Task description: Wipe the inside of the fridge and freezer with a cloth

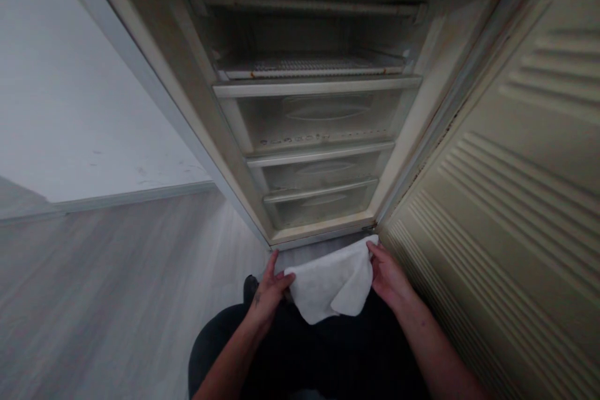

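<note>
- Head view: the cloth (312,287), white, hangs stretched between both hands above the person's lap, in front of the open freezer's base (319,239).
- The left hand (268,292) pinches the cloth's left corner, its forefinger pointing out near the base.
- The right hand (390,276) pinches the right corner, beside the door (525,200).
- One corner of the cloth folds over its front.
- Clear-fronted drawers (323,119) sit stacked inside, below a shelf (319,67).
</note>
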`<state>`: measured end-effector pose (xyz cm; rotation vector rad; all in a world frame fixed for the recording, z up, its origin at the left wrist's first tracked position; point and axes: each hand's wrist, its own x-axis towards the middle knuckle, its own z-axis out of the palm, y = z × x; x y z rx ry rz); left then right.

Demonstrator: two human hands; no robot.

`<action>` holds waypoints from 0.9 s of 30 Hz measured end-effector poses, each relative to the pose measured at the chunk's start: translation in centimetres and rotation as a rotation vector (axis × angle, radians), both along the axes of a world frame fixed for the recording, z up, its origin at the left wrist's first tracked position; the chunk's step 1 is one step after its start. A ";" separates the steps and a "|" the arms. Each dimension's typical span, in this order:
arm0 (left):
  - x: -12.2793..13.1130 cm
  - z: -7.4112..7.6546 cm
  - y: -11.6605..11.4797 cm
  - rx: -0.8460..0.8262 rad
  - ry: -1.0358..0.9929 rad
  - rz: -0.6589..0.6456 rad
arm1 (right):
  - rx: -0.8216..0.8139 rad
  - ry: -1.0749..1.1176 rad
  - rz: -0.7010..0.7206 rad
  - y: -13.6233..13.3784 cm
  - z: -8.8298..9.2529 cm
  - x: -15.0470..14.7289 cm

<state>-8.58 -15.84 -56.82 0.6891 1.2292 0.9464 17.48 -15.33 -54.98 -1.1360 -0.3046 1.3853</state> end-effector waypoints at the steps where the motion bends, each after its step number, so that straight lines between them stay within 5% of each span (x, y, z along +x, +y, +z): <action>1: -1.0 0.9 0.8 0.028 0.045 -0.013 | 0.022 -0.124 0.011 0.3 -0.3 0.4; 7: -4.2 5.5 4.8 0.221 0.410 -0.083 | 0.121 -0.466 0.012 2.2 -0.6 0.8; 12: -5.0 7.8 6.2 0.350 0.722 -0.103 | 0.167 -0.558 0.241 3.7 1.1 0.9; 22: -7.4 8.1 5.7 0.625 1.005 -0.202 | 0.439 -1.054 0.311 5.1 4.0 1.8; 27: -5.5 8.7 3.8 0.623 0.881 -0.367 | 0.478 -0.855 0.701 4.3 6.8 0.0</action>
